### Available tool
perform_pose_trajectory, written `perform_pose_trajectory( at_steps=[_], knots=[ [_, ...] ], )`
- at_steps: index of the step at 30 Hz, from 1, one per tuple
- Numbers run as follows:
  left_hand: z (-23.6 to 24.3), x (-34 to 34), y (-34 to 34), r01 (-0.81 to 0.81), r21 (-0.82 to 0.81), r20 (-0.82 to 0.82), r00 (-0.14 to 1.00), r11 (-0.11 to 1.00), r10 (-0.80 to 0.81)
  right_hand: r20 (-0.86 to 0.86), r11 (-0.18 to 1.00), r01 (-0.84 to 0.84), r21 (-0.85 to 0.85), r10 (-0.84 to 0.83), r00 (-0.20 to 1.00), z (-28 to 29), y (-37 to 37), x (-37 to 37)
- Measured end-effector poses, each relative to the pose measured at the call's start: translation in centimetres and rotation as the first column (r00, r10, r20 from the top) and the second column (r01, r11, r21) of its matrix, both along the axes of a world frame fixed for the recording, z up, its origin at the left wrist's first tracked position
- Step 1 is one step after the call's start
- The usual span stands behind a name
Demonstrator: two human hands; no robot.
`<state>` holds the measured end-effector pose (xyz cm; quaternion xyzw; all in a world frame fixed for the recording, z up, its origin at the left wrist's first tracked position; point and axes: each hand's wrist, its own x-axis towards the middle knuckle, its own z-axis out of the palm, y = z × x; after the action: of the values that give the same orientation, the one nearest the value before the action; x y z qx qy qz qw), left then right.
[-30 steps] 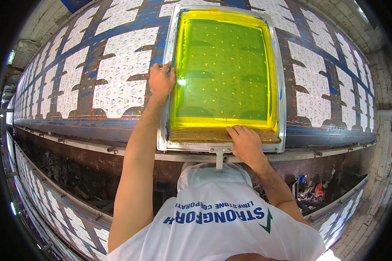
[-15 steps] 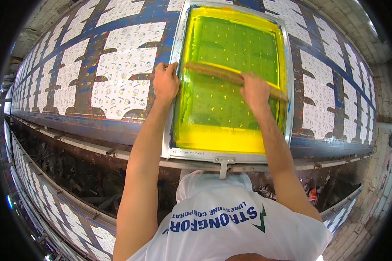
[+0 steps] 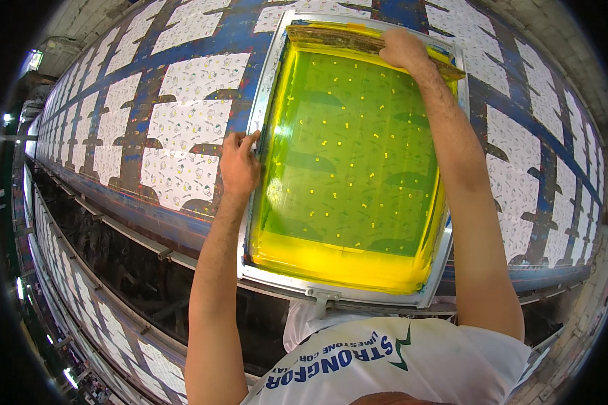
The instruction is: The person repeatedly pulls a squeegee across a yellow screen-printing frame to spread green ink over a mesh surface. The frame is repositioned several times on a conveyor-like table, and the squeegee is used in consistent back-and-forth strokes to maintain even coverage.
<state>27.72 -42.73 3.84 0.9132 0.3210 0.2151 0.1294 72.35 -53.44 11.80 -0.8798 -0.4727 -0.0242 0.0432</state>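
An aluminium screen printing frame (image 3: 257, 100) lies on the long table, its mesh yellow-green with small yellow dots and a bright yellow ink band along the bottom. My left hand (image 3: 240, 165) grips the frame's left rail with bent fingers. My right hand (image 3: 402, 50) is closed on a long wooden squeegee (image 3: 331, 39) lying across the far end of the mesh, inside the frame, slightly slanted down to the right.
White cut fabric pieces (image 3: 186, 121) with small prints lie in rows on the blue-stained table (image 3: 240, 108). A metal rail (image 3: 166, 254) runs along the near edge, with a dark gap (image 3: 115, 243) below it. Another row of printed pieces (image 3: 88, 304) shows at lower left.
My right hand has pushed the squeegee from the near end of the mesh to the far end. My left hand stays on the frame's left rail, which now sits lower in view.
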Motion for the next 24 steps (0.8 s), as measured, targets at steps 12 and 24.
perform_pose_trajectory(
  at_steps=[12,24],
  knots=[
    [-0.1,0.1,0.1,-0.002,0.004,-0.025,1.0,1.0,0.002,-0.094,0.991,-0.048,-0.122,0.036,0.995,-0.9,0.0,-0.4],
    [-0.9,-0.3,0.9,0.069,-0.013,0.113,0.991,0.998,-0.067,-0.225,0.962,-0.024,-0.272,-0.039,0.974,1.5,-13.1,-22.6]
  ],
)
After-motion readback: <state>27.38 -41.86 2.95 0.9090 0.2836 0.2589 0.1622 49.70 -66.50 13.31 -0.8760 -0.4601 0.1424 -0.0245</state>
